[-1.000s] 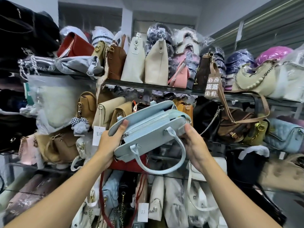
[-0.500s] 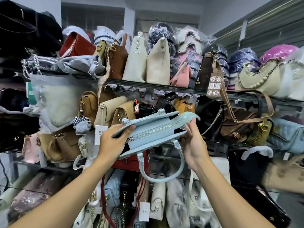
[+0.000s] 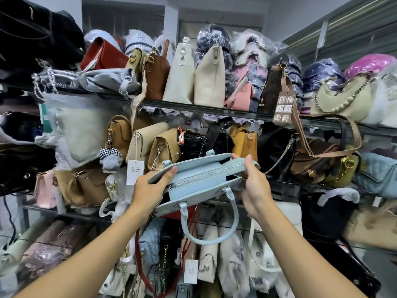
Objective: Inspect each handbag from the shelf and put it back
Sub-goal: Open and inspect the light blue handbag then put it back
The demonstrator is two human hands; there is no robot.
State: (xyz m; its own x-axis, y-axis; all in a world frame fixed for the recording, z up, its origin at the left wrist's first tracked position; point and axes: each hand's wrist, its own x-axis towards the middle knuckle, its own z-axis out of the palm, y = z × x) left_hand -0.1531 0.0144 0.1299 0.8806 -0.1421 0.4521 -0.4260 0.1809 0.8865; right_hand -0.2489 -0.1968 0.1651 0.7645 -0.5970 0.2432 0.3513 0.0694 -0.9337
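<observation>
Many bags (image 3: 209,82) are kept on the shelf (image 3: 193,107); the blue handbag (image 3: 199,179), crosswise, handle hanging, is gripped by left hand (image 3: 148,190) and right hand (image 3: 255,190).

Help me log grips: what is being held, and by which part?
The light blue handbag: the left hand grips its left end, thumb on top, and the right hand pinches its right end by the zipper.

Matt leather-look pale blue handbag (image 3: 199,181), metal zip (image 3: 206,175).
</observation>
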